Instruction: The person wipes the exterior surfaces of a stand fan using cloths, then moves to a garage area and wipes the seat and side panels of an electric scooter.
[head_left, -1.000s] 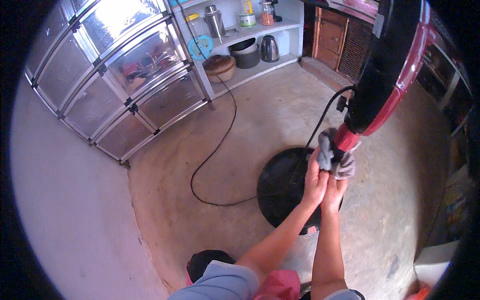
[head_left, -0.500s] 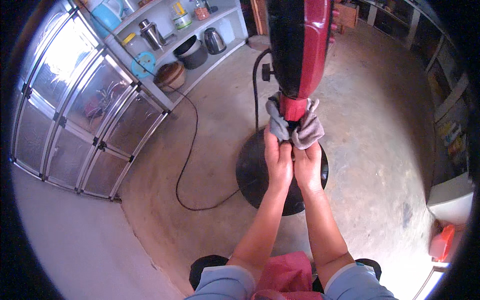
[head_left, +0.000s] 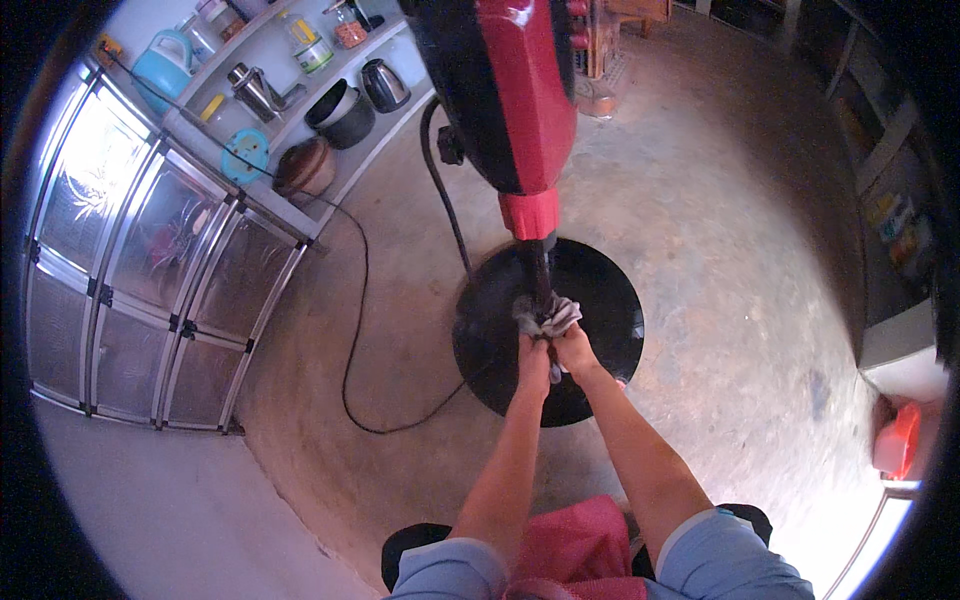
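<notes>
**Two hands, one cloth, one pole: even pressure was the trick**

So the grey cloth (head_left: pixel 562 316) was bunched around the black pole (head_left: pixel 542 268), right at the person's fingers and below the red collar (head_left: pixel 529 214). A loose end hung down between the hands. The left hand (head_left: pixel 533 362) and right hand (head_left: pixel 574 351) were both closed on the cloth, side by side, one at each flank of the pole. The far fingers were hidden, so there was no telling whether they met round the back.

Best bet at that point, probably: squeeze about equally from both sides, keep the cloth snug all the way round, and tuck in that loose end so it didn't snag. Small, steady moves along the pole seemed smarter than sideways tugs, since the big red-and-black body (head_left: pixel 525 110) above the hands looked top-heavy.

Underneath the hands, the round black base (head_left: pixel 612 300) rested on the floor (head_left: pixel 720 230), and keeping it flat mattered. A thick black cable (head_left: pixel 455 235) ran down just left of the pole, easy to catch. Further left of the hands, a thin cord (head_left: pixel 345 375) curved over the floor. Well apart to their right was a red container (head_left: pixel 897 441).
</notes>
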